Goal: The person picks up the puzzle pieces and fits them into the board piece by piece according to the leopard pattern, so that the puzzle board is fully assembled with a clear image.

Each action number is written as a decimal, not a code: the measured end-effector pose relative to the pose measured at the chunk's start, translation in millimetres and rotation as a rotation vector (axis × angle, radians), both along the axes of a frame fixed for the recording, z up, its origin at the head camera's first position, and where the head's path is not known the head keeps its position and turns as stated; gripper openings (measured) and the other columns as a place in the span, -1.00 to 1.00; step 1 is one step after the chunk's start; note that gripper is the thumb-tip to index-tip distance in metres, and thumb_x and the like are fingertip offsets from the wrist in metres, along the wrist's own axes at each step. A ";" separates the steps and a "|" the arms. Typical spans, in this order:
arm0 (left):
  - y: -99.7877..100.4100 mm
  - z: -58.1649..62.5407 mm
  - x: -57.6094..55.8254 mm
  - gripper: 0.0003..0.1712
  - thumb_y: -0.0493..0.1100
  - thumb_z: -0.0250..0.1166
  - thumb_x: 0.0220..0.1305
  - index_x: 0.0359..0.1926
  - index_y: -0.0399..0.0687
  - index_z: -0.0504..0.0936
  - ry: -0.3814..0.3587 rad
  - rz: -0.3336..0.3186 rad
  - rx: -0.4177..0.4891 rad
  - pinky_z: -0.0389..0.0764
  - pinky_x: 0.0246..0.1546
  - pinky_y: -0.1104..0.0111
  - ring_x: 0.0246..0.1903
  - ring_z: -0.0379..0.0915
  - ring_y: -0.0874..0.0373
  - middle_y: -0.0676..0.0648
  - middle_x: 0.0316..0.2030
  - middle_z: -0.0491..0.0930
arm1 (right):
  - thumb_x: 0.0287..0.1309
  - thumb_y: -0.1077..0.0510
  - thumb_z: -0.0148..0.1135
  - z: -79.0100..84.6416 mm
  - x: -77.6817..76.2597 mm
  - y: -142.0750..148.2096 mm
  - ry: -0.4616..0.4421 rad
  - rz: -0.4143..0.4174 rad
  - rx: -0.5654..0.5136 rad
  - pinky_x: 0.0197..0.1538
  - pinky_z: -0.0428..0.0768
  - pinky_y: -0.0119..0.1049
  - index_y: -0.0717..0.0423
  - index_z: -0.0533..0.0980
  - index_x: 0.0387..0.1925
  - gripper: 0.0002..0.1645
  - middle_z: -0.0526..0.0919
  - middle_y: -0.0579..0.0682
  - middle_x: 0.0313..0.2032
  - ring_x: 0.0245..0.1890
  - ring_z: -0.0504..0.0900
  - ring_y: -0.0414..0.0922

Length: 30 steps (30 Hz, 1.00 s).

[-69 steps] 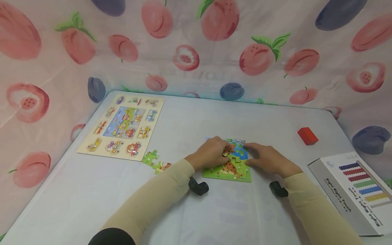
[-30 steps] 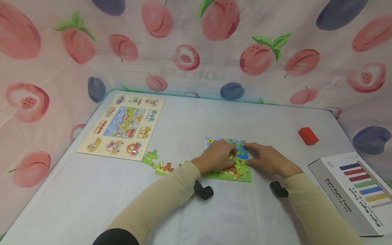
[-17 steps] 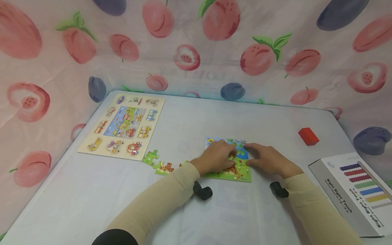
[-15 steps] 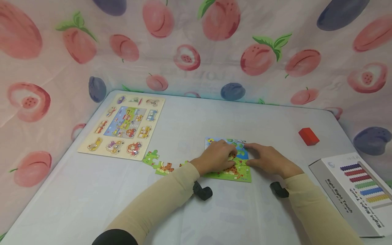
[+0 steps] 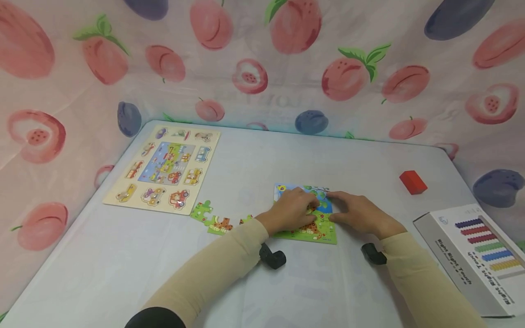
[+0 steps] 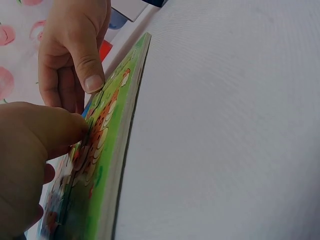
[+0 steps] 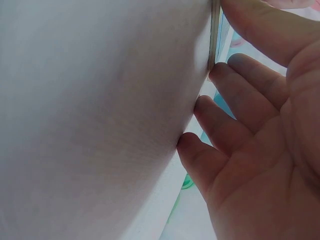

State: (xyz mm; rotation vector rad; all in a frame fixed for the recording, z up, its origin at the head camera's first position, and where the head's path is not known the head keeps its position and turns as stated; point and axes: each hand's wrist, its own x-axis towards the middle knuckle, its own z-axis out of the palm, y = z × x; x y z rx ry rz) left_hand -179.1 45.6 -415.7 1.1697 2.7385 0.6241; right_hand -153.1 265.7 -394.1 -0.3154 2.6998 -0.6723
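A jigsaw puzzle (image 5: 305,234) with a spotted animal on green grass and blue sky lies flat mid-table. Over its middle, my left hand (image 5: 289,209) has thumb and fingers on a puzzle piece (image 6: 90,124), which they mostly cover. The left thumb bends down onto the picture in the left wrist view. My right hand (image 5: 358,212) rests at the puzzle's right side, thumb on the edge and index finger at the far corner. In the right wrist view its other fingers (image 7: 202,160) are loosely extended, fingertips at the table.
Loose puzzle pieces (image 5: 219,224) lie left of the puzzle, partly behind the left sleeve. A wooden vehicle puzzle board (image 5: 198,191) is at the back left. A red block (image 5: 413,182) and a white box (image 5: 443,255) with coloured strips stand on the right.
Since the earliest frame, my left hand has shifted slightly right and toward the near side over the puzzle, uncovering its far left corner. The right hand has stayed put.
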 end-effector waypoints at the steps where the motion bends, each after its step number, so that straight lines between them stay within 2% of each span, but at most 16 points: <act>1: 0.3 -0.5 -0.2 -0.71 -0.03 0.33 0.33 0.02 0.04 0.71 0.001 0.000 0.004 0.42 0.01 0.27 -0.05 0.45 0.18 0.15 -0.11 0.67 | 0.23 0.02 0.38 0.2 -0.1 -0.1 -0.001 -0.002 0.000 0.30 0.24 0.31 0.11 0.30 0.44 -0.18 0.32 0.29 0.38 0.37 0.23 0.31; 6: 0.4 -0.7 -0.4 -0.74 -0.05 0.35 0.32 -0.01 0.03 0.71 0.003 -0.001 0.029 0.43 -0.03 0.28 -0.10 0.46 0.19 0.13 -0.13 0.67 | 0.22 0.02 0.38 1.1 -0.5 -0.5 -0.004 -0.010 0.001 0.29 0.24 0.31 0.10 0.31 0.44 -0.18 0.32 0.29 0.38 0.37 0.24 0.30; 9: -0.5 0.1 -0.6 -0.73 -0.04 0.35 0.31 0.00 0.03 0.71 0.001 -0.002 0.026 0.42 0.01 0.27 -0.08 0.46 0.19 0.14 -0.13 0.67 | 0.23 0.03 0.38 1.2 -0.5 -0.6 -0.004 -0.007 -0.001 0.29 0.24 0.31 0.10 0.31 0.44 -0.19 0.32 0.29 0.38 0.37 0.24 0.31; 17: -9.0 5.4 -7.5 -0.54 0.07 0.30 0.34 0.21 0.11 0.61 -0.036 0.076 -0.021 0.26 0.21 0.14 0.19 0.35 0.12 0.11 0.13 0.59 | 0.22 0.04 0.38 0.4 -0.4 -2.3 -0.008 -0.012 0.001 0.31 0.21 0.31 0.14 0.31 0.44 -0.18 0.31 0.30 0.39 0.39 0.21 0.32; 30: -16.3 5.3 -14.4 -0.52 0.11 0.33 0.32 0.21 0.11 0.62 -0.064 0.095 -0.062 0.31 0.14 0.17 0.13 0.37 0.14 0.13 0.09 0.62 | 0.22 0.05 0.38 -0.1 -0.6 -2.3 -0.017 -0.014 0.011 0.31 0.21 0.30 0.13 0.30 0.44 -0.18 0.29 0.29 0.40 0.39 0.20 0.32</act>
